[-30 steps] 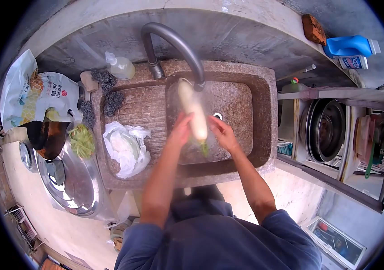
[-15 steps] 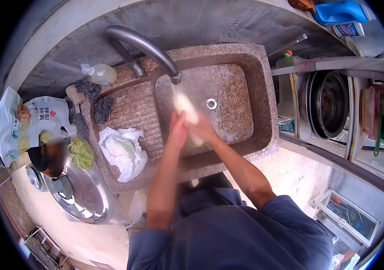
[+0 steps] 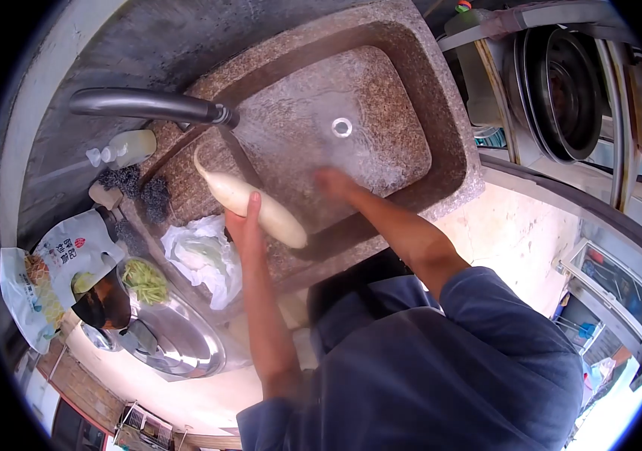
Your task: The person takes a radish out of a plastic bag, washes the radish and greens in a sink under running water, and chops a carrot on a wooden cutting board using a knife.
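A long white radish point(image 3: 279, 222) with a thin tapering root lies slantwise in my left hand point(image 3: 245, 222), above the sink's ridged side and the near basin wall. My left thumb is over its upper surface; the other fingers are mostly underneath, out of sight. Over the stone sink point(image 3: 452, 113), my right hand point(image 3: 333, 183) is apart from the radish and smeared by motion, so its fingers do not show clearly. Water sprays from the grey faucet point(image 3: 148, 105) into the basin, left of my right hand.
A crumpled white plastic bag point(image 3: 200, 259) lies beside my left wrist. Dark scouring pads point(image 3: 155, 199) and a soap bottle point(image 3: 131, 148) sit at the sink's left. Shredded green vegetable point(image 3: 144, 280) rests near a shiny metal lid point(image 3: 185, 338). Metal pans point(image 3: 565, 94) stand on the right rack.
My hands have separated. The radish has moved left out of the water stream in my left hand, while my right hand stays over the basin. The whole view has turned and shifted.
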Available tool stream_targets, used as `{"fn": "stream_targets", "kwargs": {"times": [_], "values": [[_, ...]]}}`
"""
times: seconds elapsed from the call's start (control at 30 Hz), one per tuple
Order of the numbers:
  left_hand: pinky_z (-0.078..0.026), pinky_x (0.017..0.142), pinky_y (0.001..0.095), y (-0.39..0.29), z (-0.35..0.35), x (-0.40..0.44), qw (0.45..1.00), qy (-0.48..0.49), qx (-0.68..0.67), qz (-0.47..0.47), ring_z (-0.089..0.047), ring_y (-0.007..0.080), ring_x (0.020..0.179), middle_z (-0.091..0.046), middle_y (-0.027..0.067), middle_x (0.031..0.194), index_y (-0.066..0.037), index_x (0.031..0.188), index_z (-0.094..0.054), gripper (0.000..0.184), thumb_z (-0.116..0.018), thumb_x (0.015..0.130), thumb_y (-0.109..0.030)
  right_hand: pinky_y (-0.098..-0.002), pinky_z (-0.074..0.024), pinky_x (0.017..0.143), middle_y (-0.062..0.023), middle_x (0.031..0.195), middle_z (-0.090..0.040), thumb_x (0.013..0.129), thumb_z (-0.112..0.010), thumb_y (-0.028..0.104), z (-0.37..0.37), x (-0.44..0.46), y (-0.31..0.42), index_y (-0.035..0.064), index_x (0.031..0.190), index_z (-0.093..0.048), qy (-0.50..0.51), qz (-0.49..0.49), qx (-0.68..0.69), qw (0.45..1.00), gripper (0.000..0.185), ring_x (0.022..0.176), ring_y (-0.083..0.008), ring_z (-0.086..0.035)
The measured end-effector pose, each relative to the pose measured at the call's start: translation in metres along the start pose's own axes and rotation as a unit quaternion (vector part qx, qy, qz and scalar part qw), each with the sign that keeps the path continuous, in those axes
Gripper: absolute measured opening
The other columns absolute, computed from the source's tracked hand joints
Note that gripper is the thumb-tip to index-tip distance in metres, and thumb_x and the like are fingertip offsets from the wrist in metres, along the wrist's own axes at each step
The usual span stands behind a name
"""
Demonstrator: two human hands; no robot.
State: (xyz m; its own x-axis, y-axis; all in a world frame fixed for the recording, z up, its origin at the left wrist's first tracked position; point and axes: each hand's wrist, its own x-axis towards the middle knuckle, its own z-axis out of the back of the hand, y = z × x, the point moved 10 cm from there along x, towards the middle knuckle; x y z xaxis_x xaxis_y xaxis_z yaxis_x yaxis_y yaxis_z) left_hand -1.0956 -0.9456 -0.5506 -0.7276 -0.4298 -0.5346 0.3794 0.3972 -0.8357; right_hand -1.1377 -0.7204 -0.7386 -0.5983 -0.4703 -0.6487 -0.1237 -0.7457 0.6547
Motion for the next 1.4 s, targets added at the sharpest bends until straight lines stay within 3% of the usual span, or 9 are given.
{"fn": "stream_targets", "kwargs": {"times": [0.17,0.37,0.63,0.73,0.9,0.97,1.1,1.2,1.4], "values": [[-0.048,0.092,0.0327,0.032,0.013,-0.011,0.999,-0.009,0.039,0.029,-0.06,0.0179,0.103,-0.062,0.0109,0.115,0.002,0.129,-0.049,0.052,-0.075,0.087,-0.017,-0.0454,-0.051,0.095,-0.0151,0.12,-0.057,0.081,-0.064,0.004,-0.022,-0.02,0.053,0.0157,0.119,-0.062,-0.094,0.004,-0.203,0.975,0.04,0.119,-0.032,-0.057],[-0.049,0.09,0.0321,0.055,0.021,-0.017,0.999,-0.014,0.019,0.022,-0.061,0.0171,0.101,-0.063,0.0114,0.113,0.003,0.124,-0.051,0.049,-0.075,0.086,-0.017,-0.0439,-0.0535,0.089,-0.0156,0.115,-0.06,0.08,-0.061,0.003,-0.005,-0.022,0.052,0.0087,0.111,-0.061,0.008,-0.063,-0.246,0.967,0.031,0.108,-0.0331,-0.063],[-0.05,0.085,0.0323,0.065,0.033,-0.014,0.999,0.012,0.022,-0.03,-0.063,0.017,0.093,-0.066,0.009,0.104,0.004,0.116,-0.057,0.039,-0.074,0.086,-0.015,-0.0459,-0.0538,0.084,-0.015,0.109,-0.062,0.078,-0.065,0.01,0.016,-0.02,0.005,0.0105,0.102,-0.06,-0.147,0.038,-0.226,0.962,0.025,0.105,-0.0359,-0.062],[-0.057,0.083,0.0427,0.077,0.042,-0.011,0.999,0.031,0.012,-0.02,-0.068,0.0306,0.092,-0.068,0.0221,0.103,0.006,0.119,-0.049,0.047,-0.07,0.09,-0.025,-0.0482,-0.053,0.083,-0.0165,0.108,-0.063,0.081,-0.061,0.013,0.017,-0.02,0.006,0.0096,0.101,-0.06,-0.14,0.028,-0.209,0.967,0.02,0.101,-0.0384,-0.063],[-0.057,0.082,0.044,0.085,0.045,-0.008,0.998,0.046,0.021,-0.029,-0.069,0.0323,0.09,-0.067,0.0232,0.101,0.007,0.119,-0.048,0.047,-0.068,0.09,-0.024,-0.0476,-0.0538,0.081,-0.0161,0.098,-0.068,0.087,-0.055,0.015,0.022,-0.022,0.025,0.006,0.098,-0.064,-0.129,-0.011,-0.215,0.968,0.016,0.095,-0.0369,-0.067],[-0.055,0.083,0.0402,0.08,0.044,-0.008,0.999,0.042,0.007,-0.018,-0.067,0.027,0.091,-0.067,0.0188,0.101,0.007,0.117,-0.052,0.041,-0.068,0.09,-0.019,-0.0445,-0.0557,0.079,-0.0133,0.093,-0.068,0.087,-0.056,0.014,0.012,-0.01,0.004,0.0057,0.098,-0.064,-0.134,-0.085,0.123,0.98,0.016,0.092,-0.0337,-0.068],[-0.051,0.082,0.0327,0.074,0.039,-0.013,0.999,0.03,-0.041,0.013,-0.064,0.017,0.092,-0.068,0.01,0.103,0.006,0.111,-0.061,0.03,-0.069,0.088,-0.012,-0.0393,-0.0578,0.08,-0.0103,0.093,-0.067,0.086,-0.057,0.012,0.014,0.002,0.028,0.0054,0.1,-0.064,-0.132,-0.111,0.587,0.791,0.017,0.09,-0.0297,-0.068],[-0.052,0.082,0.0324,0.079,0.041,-0.011,0.999,0.029,-0.034,0.01,-0.064,0.0168,0.092,-0.068,0.01,0.103,0.005,0.111,-0.062,0.029,-0.069,0.088,-0.012,-0.0417,-0.0572,0.08,-0.0111,0.088,-0.061,0.083,-0.051,0.003,0.041,0.004,0.093,0.0059,0.098,-0.054,-0.072,-0.065,0.707,0.7,0.015,0.085,-0.0307,-0.066],[-0.055,0.08,0.0362,0.081,0.044,-0.007,0.999,0.035,0.022,-0.014,-0.068,0.0228,0.086,-0.07,0.0158,0.099,0.006,0.109,-0.059,0.029,-0.066,0.091,-0.016,-0.0402,-0.0563,0.072,-0.0124,0.087,-0.061,0.084,-0.054,0.016,0.066,0.031,0.146,0.0084,0.09,-0.051,-0.001,0.013,0.734,0.679,0.01,0.082,-0.0318,-0.066]]}}
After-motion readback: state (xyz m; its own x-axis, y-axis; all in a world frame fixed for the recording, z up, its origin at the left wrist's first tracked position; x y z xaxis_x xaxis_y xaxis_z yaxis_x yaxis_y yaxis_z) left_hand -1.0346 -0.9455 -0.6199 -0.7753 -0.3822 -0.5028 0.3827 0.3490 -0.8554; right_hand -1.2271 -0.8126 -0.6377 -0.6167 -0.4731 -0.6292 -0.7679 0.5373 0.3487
